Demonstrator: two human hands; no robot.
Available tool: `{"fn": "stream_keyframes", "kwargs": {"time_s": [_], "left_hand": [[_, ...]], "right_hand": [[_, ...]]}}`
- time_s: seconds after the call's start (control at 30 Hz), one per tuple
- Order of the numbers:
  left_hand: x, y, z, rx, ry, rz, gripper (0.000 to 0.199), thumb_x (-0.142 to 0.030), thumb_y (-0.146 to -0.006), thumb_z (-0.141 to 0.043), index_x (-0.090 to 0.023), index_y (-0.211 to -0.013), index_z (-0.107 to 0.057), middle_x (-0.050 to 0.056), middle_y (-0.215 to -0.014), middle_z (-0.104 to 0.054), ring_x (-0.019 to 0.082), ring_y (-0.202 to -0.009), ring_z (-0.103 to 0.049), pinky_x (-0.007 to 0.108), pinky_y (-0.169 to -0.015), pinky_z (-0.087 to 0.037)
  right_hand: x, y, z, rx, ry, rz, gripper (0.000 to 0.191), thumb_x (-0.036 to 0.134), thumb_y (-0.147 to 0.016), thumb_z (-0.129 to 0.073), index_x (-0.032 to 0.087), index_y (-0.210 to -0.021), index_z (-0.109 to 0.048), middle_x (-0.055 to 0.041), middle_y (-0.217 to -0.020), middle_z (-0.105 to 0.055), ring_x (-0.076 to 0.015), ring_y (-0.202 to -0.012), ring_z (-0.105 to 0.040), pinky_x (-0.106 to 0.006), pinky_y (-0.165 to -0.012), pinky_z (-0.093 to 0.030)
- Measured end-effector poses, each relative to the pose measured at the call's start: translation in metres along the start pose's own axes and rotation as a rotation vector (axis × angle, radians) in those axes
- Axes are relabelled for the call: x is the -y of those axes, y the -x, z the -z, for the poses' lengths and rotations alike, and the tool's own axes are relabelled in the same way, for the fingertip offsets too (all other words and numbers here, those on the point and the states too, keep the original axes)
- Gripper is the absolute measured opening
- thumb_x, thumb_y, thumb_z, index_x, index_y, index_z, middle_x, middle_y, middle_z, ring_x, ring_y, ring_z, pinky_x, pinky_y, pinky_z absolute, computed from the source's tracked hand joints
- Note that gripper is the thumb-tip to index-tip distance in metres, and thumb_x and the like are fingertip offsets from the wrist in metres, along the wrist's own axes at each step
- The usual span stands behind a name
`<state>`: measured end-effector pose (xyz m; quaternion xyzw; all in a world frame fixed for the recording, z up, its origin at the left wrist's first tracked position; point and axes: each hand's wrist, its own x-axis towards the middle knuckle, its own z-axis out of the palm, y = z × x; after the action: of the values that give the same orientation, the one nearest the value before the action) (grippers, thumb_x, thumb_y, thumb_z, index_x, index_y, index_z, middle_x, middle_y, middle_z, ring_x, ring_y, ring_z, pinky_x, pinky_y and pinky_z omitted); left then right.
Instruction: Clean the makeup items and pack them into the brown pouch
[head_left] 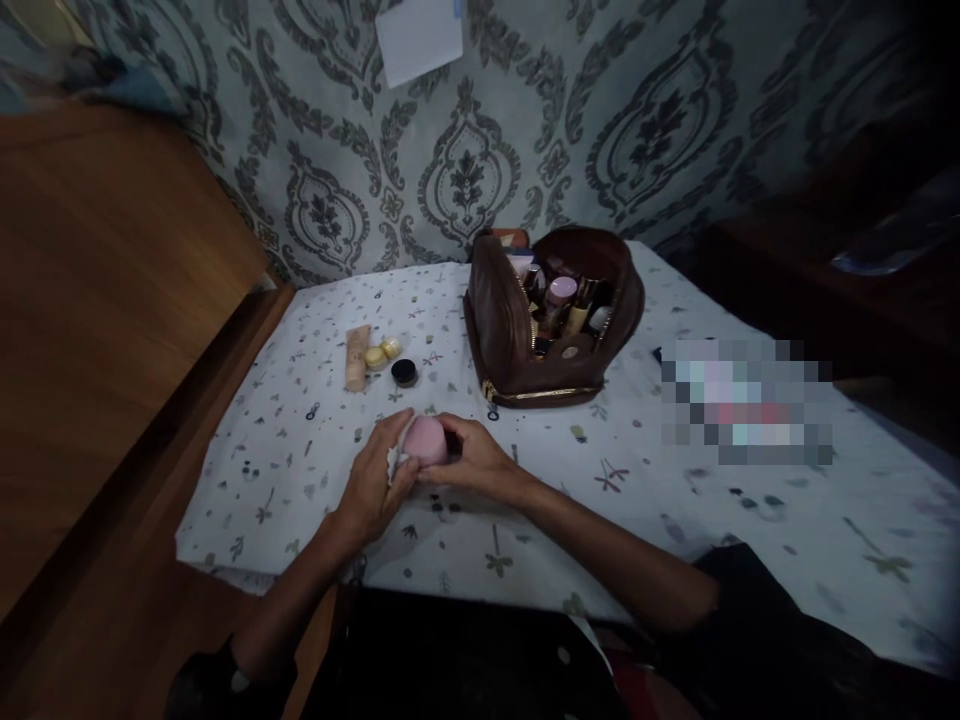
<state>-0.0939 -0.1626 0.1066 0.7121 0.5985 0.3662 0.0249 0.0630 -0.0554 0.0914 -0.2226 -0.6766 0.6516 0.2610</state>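
Note:
Both hands are together over the near part of the table, around a small pink-topped container (425,441). My right hand (474,460) grips its right side, thumb and fingers wrapped about it. My left hand (377,478) is closed at its left side, with a crumpled white piece like tissue (393,460) between fingers and container. Just beyond lie a black-lidded jar (403,373), two small yellow-lidded pots (376,357) and a beige tube (357,358). To the right of these stands a brown cosmetic bag (499,310), unzipped, with several bottles and jars inside.
A white patterned cloth (300,420) covers the table. Something blurred out (746,400) lies at the right. Patterned wallpaper (465,150) rises behind, with a white sheet (421,40) on it. A wooden panel (112,300) borders the left side.

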Motion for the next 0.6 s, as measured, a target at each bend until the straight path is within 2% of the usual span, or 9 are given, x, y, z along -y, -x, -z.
{"fn": "stream_keyframes", "kwargs": {"time_s": [0.1,0.27,0.4,0.5,0.6], "left_hand": [[-0.006,-0.003,-0.002,-0.031,0.141,0.168,0.047,-0.044,-0.099,-0.042,-0.016,-0.137,-0.047,0.016,-0.133,-0.060,0.026,-0.124,-0.057,0.045,-0.106,-0.046],[-0.020,-0.018,-0.001,-0.023,0.173,0.326,0.036,-0.041,-0.101,-0.038,-0.016,-0.119,-0.056,0.012,-0.117,-0.064,0.023,-0.112,-0.061,0.041,-0.100,-0.048],[-0.026,-0.022,-0.003,0.047,0.013,0.226,0.033,-0.035,-0.101,-0.038,-0.017,-0.121,-0.056,0.012,-0.117,-0.062,0.024,-0.112,-0.058,0.043,-0.101,-0.046],[-0.025,-0.021,-0.009,0.036,-0.063,0.165,0.034,-0.033,-0.100,-0.038,-0.018,-0.124,-0.057,0.012,-0.118,-0.062,0.024,-0.113,-0.057,0.044,-0.101,-0.047],[-0.021,-0.023,-0.013,0.014,-0.029,0.180,0.031,-0.035,-0.099,-0.040,-0.020,-0.116,-0.061,0.010,-0.109,-0.065,0.023,-0.104,-0.062,0.040,-0.093,-0.051]], "right_hand": [[0.002,0.001,-0.001,-0.026,0.044,0.107,0.049,0.036,-0.059,-0.084,0.016,-0.098,-0.063,-0.0011,-0.091,-0.065,-0.0182,-0.085,-0.059,-0.030,-0.077,-0.047],[0.003,0.004,-0.004,-0.124,0.311,0.207,0.050,0.029,-0.061,-0.085,0.017,-0.105,-0.064,-0.0028,-0.097,-0.064,-0.0201,-0.089,-0.059,-0.032,-0.081,-0.046],[0.004,0.006,-0.004,-0.165,0.438,0.219,0.040,0.020,-0.064,-0.079,0.019,-0.101,-0.064,-0.0015,-0.091,-0.058,-0.0192,-0.085,-0.057,-0.031,-0.077,-0.047],[0.004,0.009,-0.003,-0.158,0.473,0.200,0.036,0.021,-0.064,-0.076,0.019,-0.098,-0.063,-0.0015,-0.091,-0.057,-0.0197,-0.085,-0.057,-0.031,-0.077,-0.048],[0.005,0.011,-0.002,-0.145,0.477,0.216,0.042,0.021,-0.065,-0.076,0.019,-0.104,-0.062,-0.0034,-0.097,-0.062,-0.0217,-0.092,-0.059,-0.033,-0.083,-0.050]]}}
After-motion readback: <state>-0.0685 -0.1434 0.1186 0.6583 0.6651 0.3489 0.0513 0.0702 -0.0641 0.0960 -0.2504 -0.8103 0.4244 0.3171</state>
